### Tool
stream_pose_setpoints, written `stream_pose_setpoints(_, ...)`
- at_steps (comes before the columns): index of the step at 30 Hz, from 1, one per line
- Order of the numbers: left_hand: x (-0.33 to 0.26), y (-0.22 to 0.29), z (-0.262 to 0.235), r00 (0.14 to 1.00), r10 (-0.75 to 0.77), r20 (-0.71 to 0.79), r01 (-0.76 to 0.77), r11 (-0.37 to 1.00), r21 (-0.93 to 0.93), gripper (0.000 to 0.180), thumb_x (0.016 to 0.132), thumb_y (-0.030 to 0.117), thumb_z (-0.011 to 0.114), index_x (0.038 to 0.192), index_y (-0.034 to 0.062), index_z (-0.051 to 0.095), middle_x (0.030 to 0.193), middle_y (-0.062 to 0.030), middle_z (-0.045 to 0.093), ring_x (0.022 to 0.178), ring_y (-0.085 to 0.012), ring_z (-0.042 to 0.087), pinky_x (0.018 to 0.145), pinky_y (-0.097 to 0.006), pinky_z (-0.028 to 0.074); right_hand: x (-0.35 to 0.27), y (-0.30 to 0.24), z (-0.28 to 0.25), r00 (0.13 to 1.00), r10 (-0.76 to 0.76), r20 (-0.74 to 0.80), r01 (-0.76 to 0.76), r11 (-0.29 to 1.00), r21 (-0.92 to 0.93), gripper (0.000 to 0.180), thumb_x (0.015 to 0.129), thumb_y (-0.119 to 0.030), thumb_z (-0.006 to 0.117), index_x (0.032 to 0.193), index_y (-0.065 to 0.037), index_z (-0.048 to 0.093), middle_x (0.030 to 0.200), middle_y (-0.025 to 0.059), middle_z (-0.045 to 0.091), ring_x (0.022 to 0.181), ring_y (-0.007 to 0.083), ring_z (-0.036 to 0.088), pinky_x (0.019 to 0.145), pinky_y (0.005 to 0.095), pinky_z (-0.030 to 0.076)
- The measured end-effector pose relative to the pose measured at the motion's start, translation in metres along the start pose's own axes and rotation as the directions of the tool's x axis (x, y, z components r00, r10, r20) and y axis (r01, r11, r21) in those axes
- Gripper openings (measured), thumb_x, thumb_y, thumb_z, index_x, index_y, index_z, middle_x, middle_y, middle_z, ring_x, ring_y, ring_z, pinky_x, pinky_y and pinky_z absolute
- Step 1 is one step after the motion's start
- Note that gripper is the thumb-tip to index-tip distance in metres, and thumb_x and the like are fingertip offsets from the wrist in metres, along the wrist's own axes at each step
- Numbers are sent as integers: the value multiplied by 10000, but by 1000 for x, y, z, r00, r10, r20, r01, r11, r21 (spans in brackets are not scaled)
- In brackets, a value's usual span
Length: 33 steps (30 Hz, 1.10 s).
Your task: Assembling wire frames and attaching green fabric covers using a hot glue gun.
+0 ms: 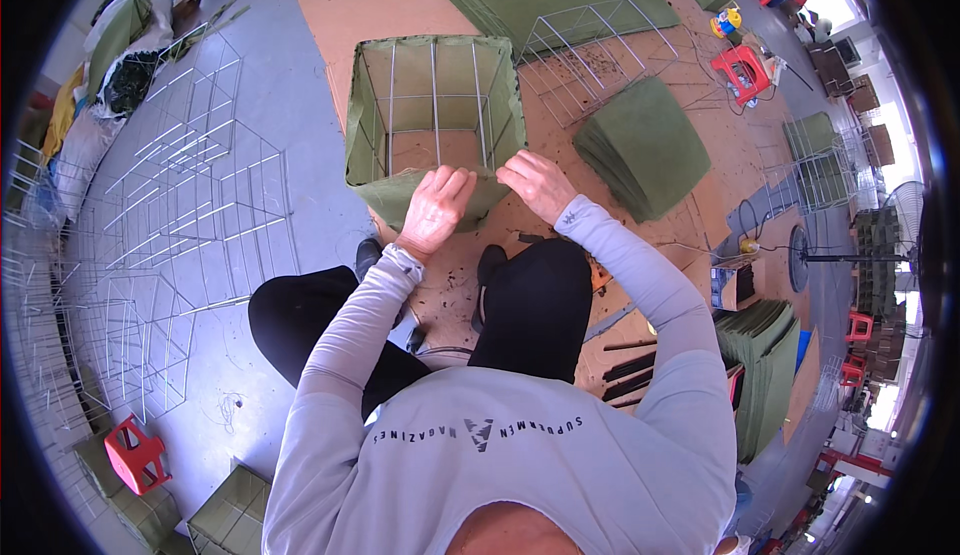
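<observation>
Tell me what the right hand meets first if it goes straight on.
The right hand would meet the near rim of the green fabric box at once: its fingertips seem to be on it, though depth is uncertain.

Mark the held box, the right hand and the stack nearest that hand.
Held box (412,85): head view, far inner wall.
Right hand (538,185): head view, back of the hand.
Stack (652,140): head view, top sheet.

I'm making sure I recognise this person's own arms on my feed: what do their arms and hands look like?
The left hand and right hand are gloveless. The close-fitting left sleeve is pale grey and bunched at the wrist; the matching right sleeve bears a small dark mark near the wrist. Above them, a looser, light grey shirt covers the upper arms.
</observation>
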<state>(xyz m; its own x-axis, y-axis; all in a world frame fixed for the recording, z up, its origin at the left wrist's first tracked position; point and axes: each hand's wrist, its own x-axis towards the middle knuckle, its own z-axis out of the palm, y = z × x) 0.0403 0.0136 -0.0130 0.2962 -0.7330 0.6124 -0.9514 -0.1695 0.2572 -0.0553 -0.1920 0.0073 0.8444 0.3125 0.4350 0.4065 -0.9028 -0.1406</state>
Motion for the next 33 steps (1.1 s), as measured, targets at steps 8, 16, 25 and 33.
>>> stream_pose_setpoints(8,24,-19,4,991,-8,133,35,979,-203,95,729,66,681,807,25,646,770,-89,541,780,-288,540,694,-405,466,24,20,-8,921,107,374,-196,958,207,104,820,-131,637,759,-48,648,772,104,608,803,267,621,730,384,517)
stream_pose_setpoints(16,26,-21,7,981,2,195,45,970,-237,43,742,64,674,742,27,651,746,-107,536,792,-313,545,709,-414,475,18,-2,11,978,-58,203,89,985,-150,83,754,-131,620,767,-50,605,751,97,567,756,255,616,682,360,524)
stream_pose_setpoints(25,19,-17,15,977,-82,198,118,977,-175,50,755,83,679,761,36,668,776,-107,554,829,-306,552,747,-410,484,47,18,-24,743,669,-7,-651,720,-241,448,914,-423,568,807,4,652,723,188,647,703,361,655,645,472,514)
stream_pose_setpoints(33,20,-5,25,976,-162,144,184,970,-158,55,764,90,677,751,36,673,792,-103,570,851,-302,566,763,-409,486,39,39,20,584,792,178,-692,600,-401,446,894,-442,599,838,-15,714,827,218,690,812,386,683,727,459,548)
